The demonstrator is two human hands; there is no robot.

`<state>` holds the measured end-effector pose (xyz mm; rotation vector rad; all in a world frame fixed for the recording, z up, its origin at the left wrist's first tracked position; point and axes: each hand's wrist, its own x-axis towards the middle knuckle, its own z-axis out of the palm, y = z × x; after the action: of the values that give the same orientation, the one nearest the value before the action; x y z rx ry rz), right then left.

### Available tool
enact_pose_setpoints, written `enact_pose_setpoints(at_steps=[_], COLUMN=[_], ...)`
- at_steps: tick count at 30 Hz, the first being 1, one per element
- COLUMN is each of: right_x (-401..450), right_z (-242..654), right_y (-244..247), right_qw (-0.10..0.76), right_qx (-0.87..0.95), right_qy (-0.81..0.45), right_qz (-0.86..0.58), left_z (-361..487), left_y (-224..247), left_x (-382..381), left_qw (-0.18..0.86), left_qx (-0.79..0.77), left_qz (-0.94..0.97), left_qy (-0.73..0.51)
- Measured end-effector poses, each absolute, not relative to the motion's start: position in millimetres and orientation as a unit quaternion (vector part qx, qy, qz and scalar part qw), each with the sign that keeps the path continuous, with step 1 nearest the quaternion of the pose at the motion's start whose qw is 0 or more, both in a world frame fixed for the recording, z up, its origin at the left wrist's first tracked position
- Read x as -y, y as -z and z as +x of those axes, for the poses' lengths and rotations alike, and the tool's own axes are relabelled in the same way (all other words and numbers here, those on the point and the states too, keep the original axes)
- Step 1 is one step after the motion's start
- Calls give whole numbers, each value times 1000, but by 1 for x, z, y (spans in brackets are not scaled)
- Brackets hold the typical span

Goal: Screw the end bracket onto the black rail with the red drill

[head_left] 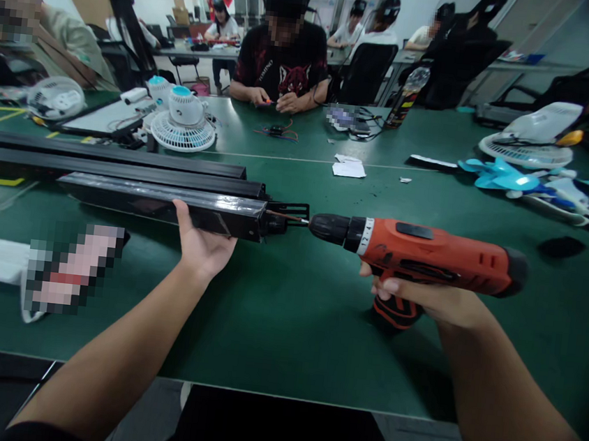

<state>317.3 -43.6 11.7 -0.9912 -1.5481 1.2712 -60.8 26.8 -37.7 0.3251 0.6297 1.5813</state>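
Observation:
A red and black cordless drill [433, 252] is gripped in my right hand [423, 301], with fingers around its handle below the body. Its chuck points left, and the bit reaches the fitting at the end of a long black rectangular bar [221, 214]. Whether the bit touches a screw there is too small to tell. From underneath, my left hand [205, 243] holds that bar near its right end, thumb against the near side. Two more long black bars [172, 178] lie parallel just behind it, and a slotted black bracket [295, 211] shows beside the fitting.
White fan parts [183, 128] stand at the back left. Blue fan blades [499, 174] and a fan housing lie at the right. A paper scrap [349, 167] and a bottle [409, 96] are further back. Across the green table [286, 346] a person works on small parts.

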Motion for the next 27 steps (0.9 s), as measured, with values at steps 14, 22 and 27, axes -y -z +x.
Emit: enact_pose_setpoints(at_steps=[14, 22, 27], right_x=[41, 41, 42], right_z=[320, 320, 319], right_y=[-8, -8, -10], right_qw=[429, 428, 433], right_qx=[650, 644, 636], right_qy=[-504, -508, -512], right_qz=[-373, -380, -381], left_z=[-60, -58, -58], left_y=[36, 32, 33], left_x=[-25, -24, -24], left_qw=[657, 656, 650], left_qx=[-265, -268, -276], left_qz=[131, 115, 134], left_qy=[-693, -697, -695])
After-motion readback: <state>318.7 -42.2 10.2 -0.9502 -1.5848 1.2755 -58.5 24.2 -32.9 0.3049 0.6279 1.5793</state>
